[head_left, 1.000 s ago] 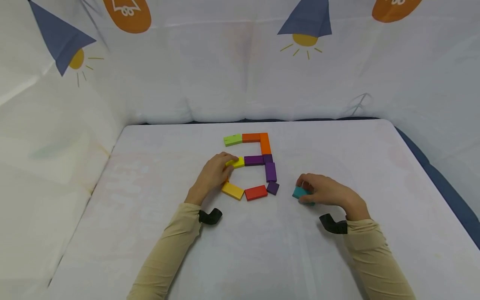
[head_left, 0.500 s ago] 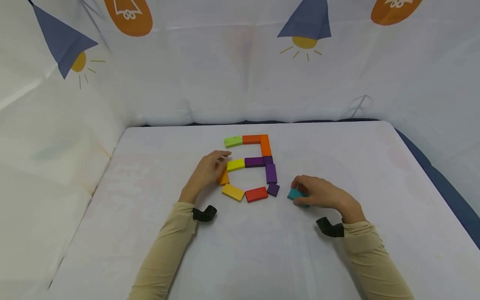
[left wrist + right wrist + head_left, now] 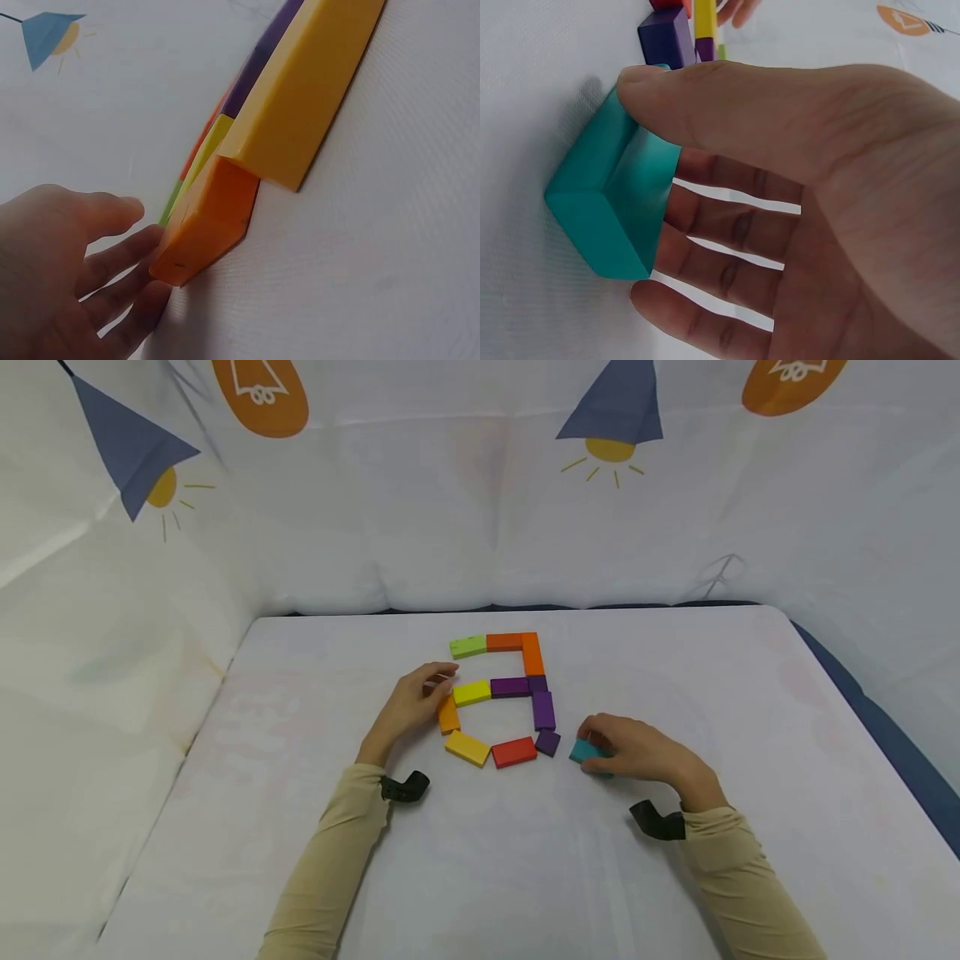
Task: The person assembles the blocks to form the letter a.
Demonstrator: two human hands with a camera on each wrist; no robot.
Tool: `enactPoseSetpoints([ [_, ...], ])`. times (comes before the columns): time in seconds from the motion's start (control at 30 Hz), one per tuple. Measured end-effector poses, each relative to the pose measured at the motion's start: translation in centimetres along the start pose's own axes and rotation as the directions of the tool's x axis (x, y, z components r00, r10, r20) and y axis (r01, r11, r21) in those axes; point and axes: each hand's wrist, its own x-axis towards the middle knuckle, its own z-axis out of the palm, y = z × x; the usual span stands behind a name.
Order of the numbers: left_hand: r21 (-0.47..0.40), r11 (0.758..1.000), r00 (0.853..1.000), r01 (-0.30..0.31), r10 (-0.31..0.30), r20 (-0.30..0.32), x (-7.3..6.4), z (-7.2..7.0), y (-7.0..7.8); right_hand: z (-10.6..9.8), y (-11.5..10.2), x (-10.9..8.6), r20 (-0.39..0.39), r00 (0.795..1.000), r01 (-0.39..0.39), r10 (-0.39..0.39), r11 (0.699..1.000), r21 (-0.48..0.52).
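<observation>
My right hand (image 3: 641, 750) grips a teal block (image 3: 583, 751) to the right of a figure laid out in coloured blocks. In the right wrist view, thumb and fingers hold the teal block (image 3: 604, 187) from opposite sides, low against the white surface. Relaxed fingers of my left hand (image 3: 408, 703) lie beside the upper end of an orange block (image 3: 448, 716) on the figure's left side. The left wrist view has those fingertips right at the orange block's end (image 3: 201, 225), not curled round it. A yellow block (image 3: 472, 693) lies just right of this hand.
The figure continues with a lime block (image 3: 468, 647), orange blocks (image 3: 532, 653) at the top right, purple blocks (image 3: 543, 712) down the right side, a red block (image 3: 514, 752) and an amber block (image 3: 467, 748) below. White fabric walls (image 3: 420, 510) rise behind the white table (image 3: 480, 877).
My left hand has let go of the yellow block and drawn back left, uncovering the orange one. The right hand has brought the teal block leftward, closer to the figure.
</observation>
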Motion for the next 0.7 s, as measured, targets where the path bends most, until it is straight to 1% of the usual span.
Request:
enactPoseSetpoints([
  [0.17, 0.018, 1.000, 1.000, -0.016, 0.016, 0.002, -0.07, 0.00, -0.06, 0.28, -0.05, 0.27, -0.014, 1.000, 0.021, -0.021, 1.000, -0.016],
  [0.4, 0.031, 0.999, 0.999, -0.038, 0.037, 0.024, -0.15, 0.02, 0.07, 0.66, -0.34, 0.76, -0.038, 0.998, 0.041, -0.042, 0.998, -0.040],
  [0.57, 0.044, 0.997, 0.998, -0.060, 0.058, 0.032, -0.11, 0.06, 0.17, 0.75, -0.64, 0.79, -0.041, 0.998, 0.040, -0.042, 0.998, -0.037],
  [0.7, 0.049, 0.997, 0.998, -0.059, 0.058, 0.035, -0.09, 0.09, 0.39, 0.78, -0.79, 0.75, -0.041, 0.999, 0.030, -0.032, 0.999, -0.038],
])
